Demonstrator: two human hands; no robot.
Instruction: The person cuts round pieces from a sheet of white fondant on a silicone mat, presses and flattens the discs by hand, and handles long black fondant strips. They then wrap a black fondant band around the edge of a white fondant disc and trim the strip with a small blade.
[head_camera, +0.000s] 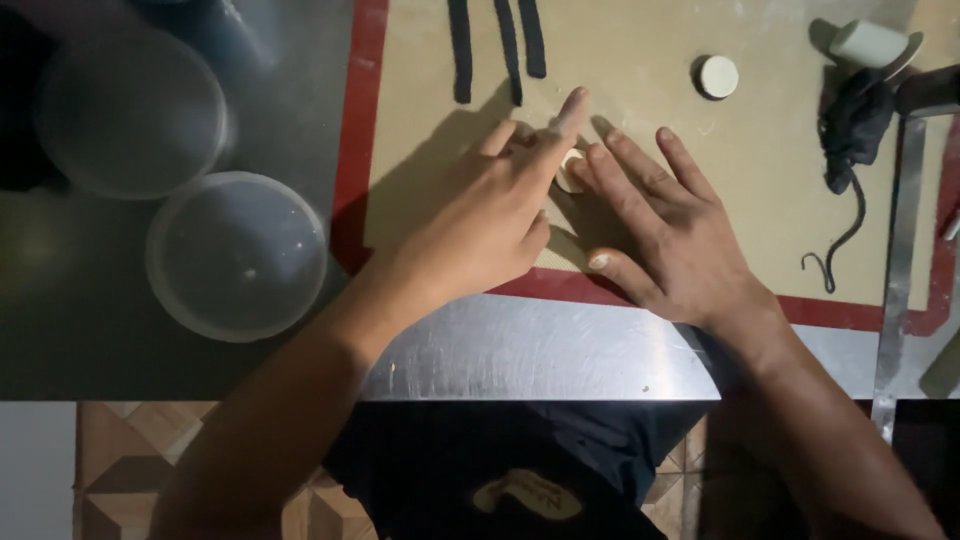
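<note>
On the beige mat (640, 150), between our two hands, a small pale dough disc (570, 172) is lying: we are pressing it with left hand (495, 215) and right hand (665, 235), fingers spread flat, clamping nothing.

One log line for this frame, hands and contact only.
left hand: fingers on white dough disc | right hand: fingertips at disc, palm down on baking mat | black dough strips: untouched

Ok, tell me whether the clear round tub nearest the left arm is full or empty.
Empty, as far as shows: the clear round tub stands upright on the dark counter, and its bare bottom shows through, with only a tiny speck inside.
</note>
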